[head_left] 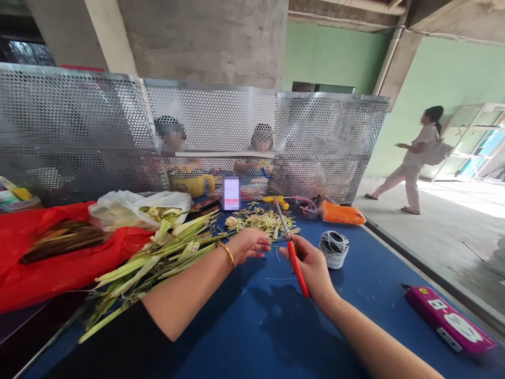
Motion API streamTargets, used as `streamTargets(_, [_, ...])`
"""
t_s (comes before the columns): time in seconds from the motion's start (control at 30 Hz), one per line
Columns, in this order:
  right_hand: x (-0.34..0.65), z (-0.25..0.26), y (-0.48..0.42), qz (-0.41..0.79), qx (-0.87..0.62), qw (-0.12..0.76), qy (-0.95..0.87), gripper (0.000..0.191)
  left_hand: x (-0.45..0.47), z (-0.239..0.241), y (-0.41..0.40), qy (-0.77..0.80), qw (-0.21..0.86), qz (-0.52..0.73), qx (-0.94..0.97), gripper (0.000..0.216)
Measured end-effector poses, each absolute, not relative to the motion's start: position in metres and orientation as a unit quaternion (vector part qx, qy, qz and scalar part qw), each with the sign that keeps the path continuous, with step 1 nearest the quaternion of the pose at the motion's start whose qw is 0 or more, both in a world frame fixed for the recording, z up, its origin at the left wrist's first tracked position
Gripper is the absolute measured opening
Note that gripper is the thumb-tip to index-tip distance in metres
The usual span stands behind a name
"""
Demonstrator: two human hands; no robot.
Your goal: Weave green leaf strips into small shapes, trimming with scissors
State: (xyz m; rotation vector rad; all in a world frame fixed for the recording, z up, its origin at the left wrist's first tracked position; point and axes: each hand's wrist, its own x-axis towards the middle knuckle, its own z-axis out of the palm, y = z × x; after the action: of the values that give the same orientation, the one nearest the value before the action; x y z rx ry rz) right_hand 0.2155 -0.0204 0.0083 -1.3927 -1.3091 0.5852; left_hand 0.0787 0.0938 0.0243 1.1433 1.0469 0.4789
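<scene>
My right hand (313, 266) is closed around red-handled scissors (294, 258), seen nearly edge-on with the metal blades pointing up and away. To its left, my left hand (252, 243) hovers over the table with fingers stretched out and slightly apart; a gold bangle (226, 255) circles that wrist. A thin pale strand shows between the two hands. Just beyond them lies a heap of plant scraps (262, 221). Long green and yellowish leaf strips (158, 252) are piled by my left forearm. A spool of grey cord (334, 249) stands right of my right hand.
Around the blue table (252, 326) are a red plastic bag (51, 273), a clear bag (134, 208), an upright phone (231, 193), a yellow glue gun (276, 201), an orange packet (342, 212) and a purple case (450, 318). A perforated metal screen (221, 116) stands behind; people sit beyond it, another walks at right.
</scene>
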Motion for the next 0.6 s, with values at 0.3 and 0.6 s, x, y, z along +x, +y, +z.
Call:
streamTargets(0.3, [0.209,0.007,-0.024,0.254,-0.575,0.515,-0.583,0.046,0.097,0.001,0.104,0.434,0.623,0.198,0.620,0.016])
streamTargets(0.6, [0.210,0.001,-0.020,0.260,-0.583,0.500,-0.585,0.047,0.090,-0.008,0.075,0.405,0.575,0.245,0.667,0.013])
